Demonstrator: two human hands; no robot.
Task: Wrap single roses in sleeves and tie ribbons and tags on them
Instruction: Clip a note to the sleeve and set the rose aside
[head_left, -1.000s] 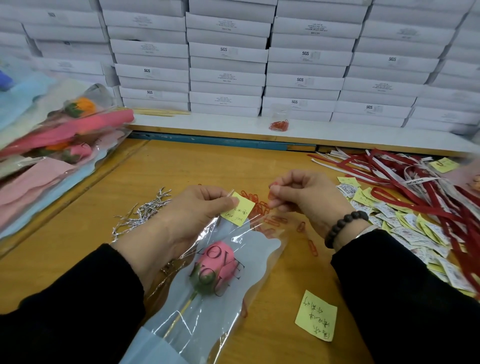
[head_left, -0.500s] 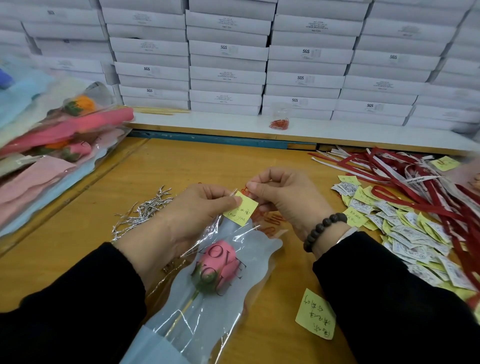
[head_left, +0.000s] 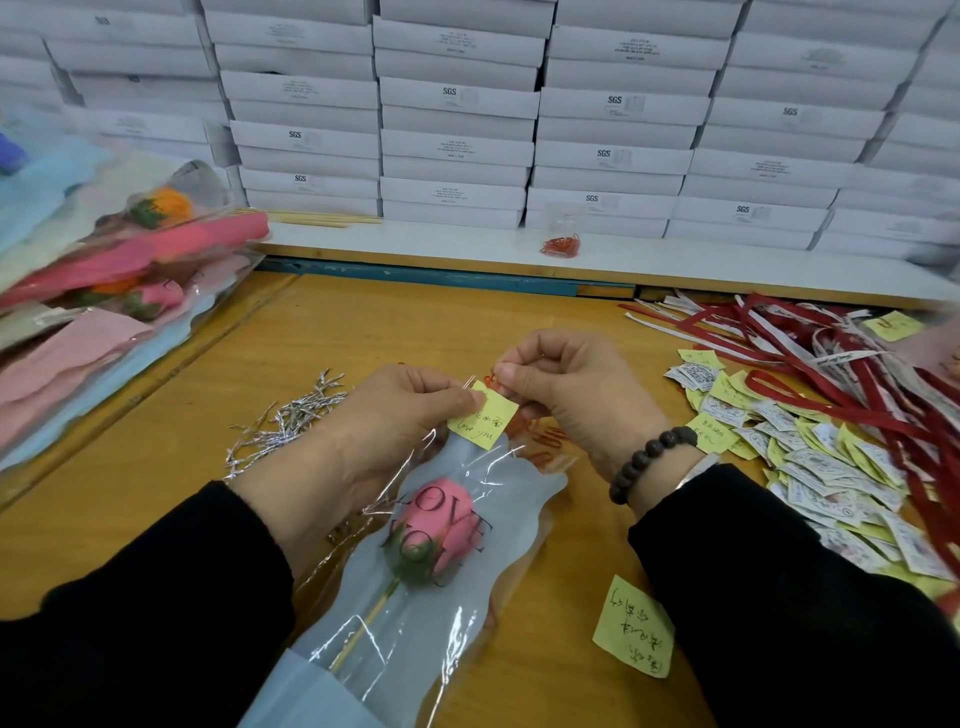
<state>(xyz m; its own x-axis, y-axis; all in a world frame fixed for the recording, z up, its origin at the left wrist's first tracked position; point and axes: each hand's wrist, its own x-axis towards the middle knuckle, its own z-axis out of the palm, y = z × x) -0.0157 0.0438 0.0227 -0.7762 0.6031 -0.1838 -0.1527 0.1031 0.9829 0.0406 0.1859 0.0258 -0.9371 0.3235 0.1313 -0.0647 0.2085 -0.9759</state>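
Note:
A pink rose (head_left: 441, 525) lies in a clear sleeve (head_left: 415, 623) printed LOVE YOU, its top toward the far side of the table. My left hand (head_left: 384, 421) pinches a small yellow tag (head_left: 484, 415) against the sleeve's top edge. My right hand (head_left: 566, 389) pinches a red paper clip (head_left: 491, 380) at the tag's upper corner. More red clips (head_left: 543, 439) lie under my right wrist.
Silver twist ties (head_left: 288, 423) lie left of my hands. Red ribbons (head_left: 831, 374) and a heap of tags (head_left: 810, 452) fill the right side. A yellow note (head_left: 636, 629) lies near the front. Wrapped roses (head_left: 130, 270) are stacked at left. White boxes (head_left: 457, 119) line the back, with a cup of clips (head_left: 561, 241).
My right hand has moved left with the red clip, from beside the clip pile up to the yellow tag's corner. My left hand has kept the tag on the sleeve.

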